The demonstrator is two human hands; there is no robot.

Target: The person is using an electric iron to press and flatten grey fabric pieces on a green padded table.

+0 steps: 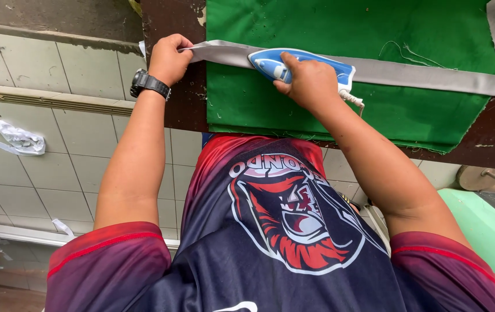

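the right hand (pixel 311 81) grips the handle of a blue and white electric clothes iron (pixel 294 65), soleplate resting on a long grey fabric strip (pixel 432 75). the left hand (pixel 169 58) is closed, pinching the strip's end. the strip lies across a green cloth pad (pixel 346 29) on a dark brown wooden surface (pixel 181 110). a black wristwatch (pixel 149 84) sits on the left wrist.

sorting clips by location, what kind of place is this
Probably a small sewing or tailoring workshop. The right hand presses a blue iron on a long grey fabric strip over a green cloth pad; the left hand holds the strip's end. Scraps litter the tiled floor.
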